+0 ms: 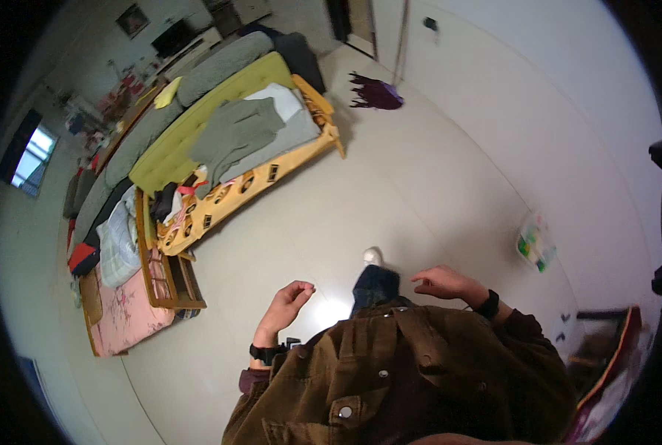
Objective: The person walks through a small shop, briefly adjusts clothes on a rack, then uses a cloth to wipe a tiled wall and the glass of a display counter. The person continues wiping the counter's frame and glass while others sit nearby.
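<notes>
My left hand (pixel 289 302) hovers over the pale floor with its fingers loosely curled and the thumb apart from them. Nothing shows in it. Across from it, my right hand (pixel 445 282) is also in mid-air, its fingers bent slightly inward and holding nothing visible. Each wrist has a black band. Between the hands, one leg in blue jeans (pixel 376 285) and a white shoe (pixel 373 256) show below my brown jacket (pixel 375 371). Neither hand touches anything.
Ahead left stands a wooden sofa (pixel 249 189) with a yellow patterned cover and a grey-green garment (pixel 238 133). A pink padded seat (pixel 131 315) is at left. A purple mop (pixel 378 93) leans by the right wall; a clear plastic package (pixel 535 245) lies along it.
</notes>
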The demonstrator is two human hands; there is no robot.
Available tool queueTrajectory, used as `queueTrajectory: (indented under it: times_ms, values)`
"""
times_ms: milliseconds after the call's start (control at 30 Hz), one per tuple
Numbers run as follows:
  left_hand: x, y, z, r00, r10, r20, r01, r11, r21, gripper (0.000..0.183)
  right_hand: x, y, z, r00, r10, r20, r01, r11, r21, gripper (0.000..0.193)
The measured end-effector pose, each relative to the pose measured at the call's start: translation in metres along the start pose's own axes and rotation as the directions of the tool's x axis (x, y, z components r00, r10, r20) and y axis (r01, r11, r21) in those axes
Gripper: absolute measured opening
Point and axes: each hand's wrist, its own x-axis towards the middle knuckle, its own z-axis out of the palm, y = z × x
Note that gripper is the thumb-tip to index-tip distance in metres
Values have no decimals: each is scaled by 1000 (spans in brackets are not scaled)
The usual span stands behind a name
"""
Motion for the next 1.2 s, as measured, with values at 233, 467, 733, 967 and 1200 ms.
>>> queueTrajectory:
  times_ms: [233,467,733,967,1200]
  values:
    - [212,93,-54,989,113,-92,-118,992,-51,27,138,33,-171,999,1,50,4,995,-100,36]
    - [402,214,-73,961,213,177,-235,965,115,24,201,85,-328,961,221,-167,-211,975,72,36]
    - [627,285,-109,951,254,176,-247,967,-62,23,314,217,-538,844,322,-429,-192,928,320,27]
    - [764,378,-166,962,269,-38,-271,959,-82,24,468,305,-780,736,248,-630,23,921,389,28]
    - [907,387,-232,981,139,-133,-163,969,-186,26,630,391,-998,493,290,-820,112,914,390,28]
